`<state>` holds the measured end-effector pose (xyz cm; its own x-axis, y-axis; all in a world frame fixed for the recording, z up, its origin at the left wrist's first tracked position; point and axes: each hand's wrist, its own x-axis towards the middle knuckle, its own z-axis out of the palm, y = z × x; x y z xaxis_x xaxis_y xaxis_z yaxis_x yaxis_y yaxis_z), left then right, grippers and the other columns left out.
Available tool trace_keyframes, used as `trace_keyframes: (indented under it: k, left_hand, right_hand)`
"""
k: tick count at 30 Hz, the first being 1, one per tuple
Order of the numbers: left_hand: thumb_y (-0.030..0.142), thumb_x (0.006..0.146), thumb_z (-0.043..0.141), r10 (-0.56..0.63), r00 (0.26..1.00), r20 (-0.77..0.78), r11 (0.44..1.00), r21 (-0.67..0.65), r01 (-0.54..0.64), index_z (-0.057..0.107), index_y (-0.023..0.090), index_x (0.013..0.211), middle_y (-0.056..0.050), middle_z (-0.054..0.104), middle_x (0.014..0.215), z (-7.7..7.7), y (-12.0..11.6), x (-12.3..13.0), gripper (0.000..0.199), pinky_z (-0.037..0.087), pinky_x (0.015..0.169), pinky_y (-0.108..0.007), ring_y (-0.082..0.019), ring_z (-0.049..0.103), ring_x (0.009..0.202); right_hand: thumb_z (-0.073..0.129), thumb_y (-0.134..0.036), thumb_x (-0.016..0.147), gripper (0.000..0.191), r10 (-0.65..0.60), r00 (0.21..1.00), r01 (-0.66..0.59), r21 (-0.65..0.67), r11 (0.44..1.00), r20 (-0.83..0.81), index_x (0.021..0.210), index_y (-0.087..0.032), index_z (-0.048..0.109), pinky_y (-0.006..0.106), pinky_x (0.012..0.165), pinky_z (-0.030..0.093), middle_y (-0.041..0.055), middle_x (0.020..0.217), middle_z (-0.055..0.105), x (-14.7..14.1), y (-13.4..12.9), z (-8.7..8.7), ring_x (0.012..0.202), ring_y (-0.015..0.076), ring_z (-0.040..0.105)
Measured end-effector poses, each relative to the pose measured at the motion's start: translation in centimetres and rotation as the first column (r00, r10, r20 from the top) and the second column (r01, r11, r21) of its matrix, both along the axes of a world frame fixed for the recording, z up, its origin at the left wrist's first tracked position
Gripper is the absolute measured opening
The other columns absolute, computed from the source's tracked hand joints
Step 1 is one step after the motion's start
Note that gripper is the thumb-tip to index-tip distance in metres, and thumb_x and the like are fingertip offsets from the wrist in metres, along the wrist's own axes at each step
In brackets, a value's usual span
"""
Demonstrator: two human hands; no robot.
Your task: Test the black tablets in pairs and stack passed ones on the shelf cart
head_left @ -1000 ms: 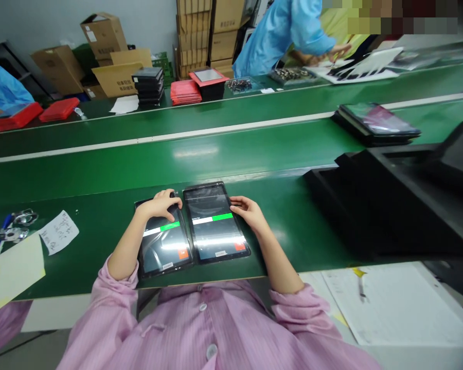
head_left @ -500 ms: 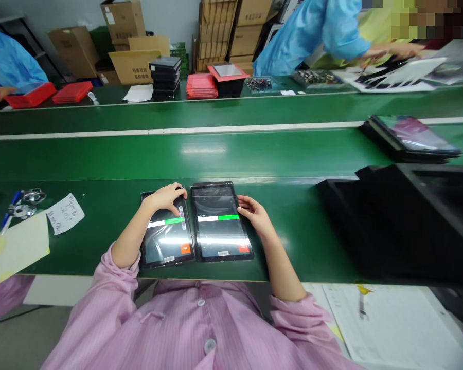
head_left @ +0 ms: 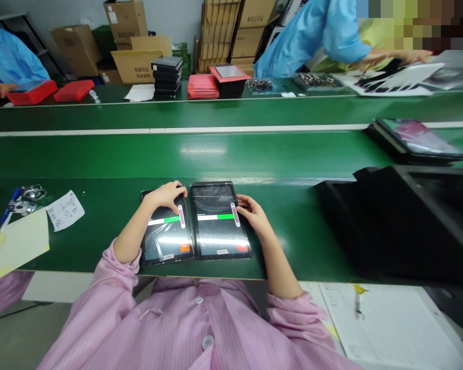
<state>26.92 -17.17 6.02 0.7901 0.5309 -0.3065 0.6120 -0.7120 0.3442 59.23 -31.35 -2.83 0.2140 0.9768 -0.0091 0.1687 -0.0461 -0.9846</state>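
Note:
Two tablets lie side by side near the front edge of the green table. My left hand (head_left: 167,196) rests over the top of the left tablet (head_left: 165,241), its fingers curved at the upper right edge and thumb by a volume bar on the screen. At the right edge of the right tablet (head_left: 216,236) is my right hand (head_left: 251,211), fingers curved against the side. A volume bar shows on this screen too, beside that hand. Both screens carry a white and green strip and an orange or red box low on the right.
On the right stand a black tray (head_left: 401,226) and stacked tablets (head_left: 416,141). Notes (head_left: 65,210) and a blue pen (head_left: 11,205) lie left. Across the green belt (head_left: 216,154) are red trays (head_left: 75,90), dark stacks (head_left: 167,77) and two people in blue sleeves.
A volume bar has appeared on the right tablet's screen, and the bar on the left one looks fuller. My hands have hardly moved. The view has shifted slightly.

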Motion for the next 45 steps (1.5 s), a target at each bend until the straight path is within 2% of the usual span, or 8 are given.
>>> trace_keyframes:
  k: [15,22,27,45]
  left_hand:
    - [0.034,0.062,0.089,0.008,0.999,-0.031,1.000,0.000,-0.008,0.057,0.027,0.115,-0.008,0.047,0.129,-0.16,-0.02,0.13,0.062,0.042,0.100,-0.037,-0.030,0.049,0.123]
    - [0.034,0.062,0.088,0.012,1.000,-0.023,1.000,0.020,-0.011,0.058,0.027,0.116,-0.006,0.049,0.124,-0.11,-0.08,0.17,0.062,0.046,0.088,-0.030,-0.026,0.058,0.107]
    - [0.034,0.061,0.088,0.008,1.000,-0.027,1.000,0.029,-0.008,0.058,0.026,0.116,-0.006,0.049,0.122,-0.04,-0.15,0.22,0.063,0.046,0.085,-0.030,-0.026,0.060,0.104]
    - [0.032,0.063,0.088,0.005,0.999,-0.036,1.000,0.011,-0.004,0.056,0.026,0.117,-0.007,0.049,0.127,0.16,-0.10,0.10,0.063,0.046,0.087,-0.030,-0.027,0.058,0.111]
  right_hand:
    - [0.073,-0.039,0.075,0.045,0.004,1.000,-0.004,0.001,1.000,-0.016,0.117,-0.026,0.063,0.044,0.098,0.050,0.0053,0.104,0.066,0.27,0.02,-0.28,0.101,0.0241,0.061]
    - [0.072,-0.039,0.076,0.045,0.011,1.000,-0.011,0.010,1.000,0.008,0.118,-0.026,0.062,0.045,0.100,0.049,0.0056,0.106,0.066,0.51,0.05,-0.64,0.103,0.0245,0.061]
    - [0.073,-0.038,0.076,0.046,0.011,1.000,-0.010,0.002,1.000,-0.014,0.118,-0.026,0.062,0.045,0.100,0.049,0.0051,0.105,0.066,0.59,0.11,-0.89,0.102,0.0243,0.061]
    - [0.072,-0.037,0.073,0.045,0.006,1.000,-0.005,0.020,1.000,-0.016,0.115,-0.025,0.063,0.043,0.095,0.052,0.0057,0.104,0.066,0.27,0.16,-0.34,0.101,0.0243,0.060]
